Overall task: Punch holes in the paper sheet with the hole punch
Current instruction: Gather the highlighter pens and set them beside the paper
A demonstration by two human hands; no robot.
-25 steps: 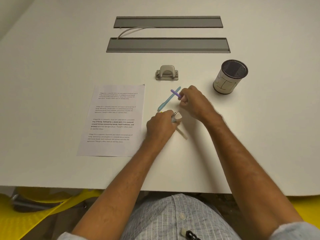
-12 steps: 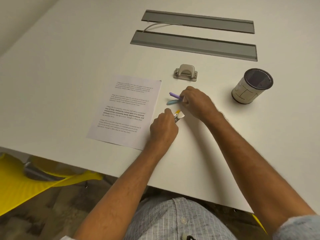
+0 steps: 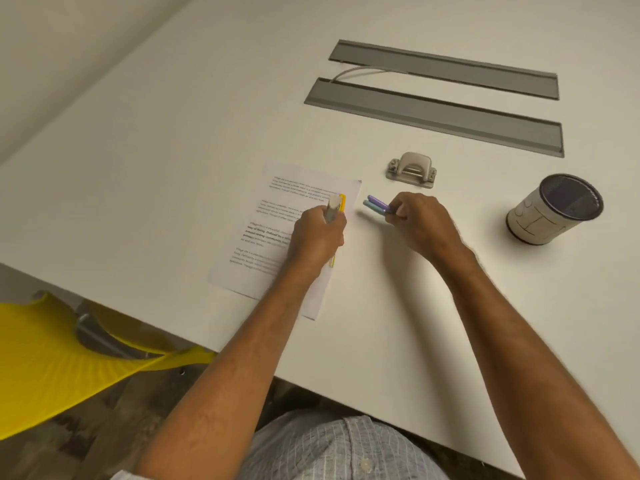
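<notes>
Near the front edge of the white worktop (image 3: 138, 209), a person is gathering pens while the punching job is waiting to begin. The left hand (image 3: 317, 237) is closing its grip around a yellow pen (image 3: 341, 204) and a pale grey one (image 3: 333, 209), holding them above the right side of the paper sheet (image 3: 277, 237). The right hand (image 3: 420, 225) is pinching a purple pen (image 3: 379, 202) and a light blue pen (image 3: 373, 207) together, their tips pointing toward the sheet and lying just off its right edge.

By the look of things, no part of the task proper is done: the printed sheet is lying flat, with no holes showing along any visible edge, though part of it is hidden under the left forearm. The hole punch (image 3: 411, 170) is sitting untouched, further toward the back edge of the worktop, just beyond the right hand and apart from both grips, near the sheet's far right corner but not touching it. A mesh-lined pen cup (image 3: 554, 211) is standing toward the right edge, well apart from the right hand, and is probably where the pens are headed.

What is left, then, appears to be everything: freeing both hands, bringing sheet and punch together, and pressing.
</notes>
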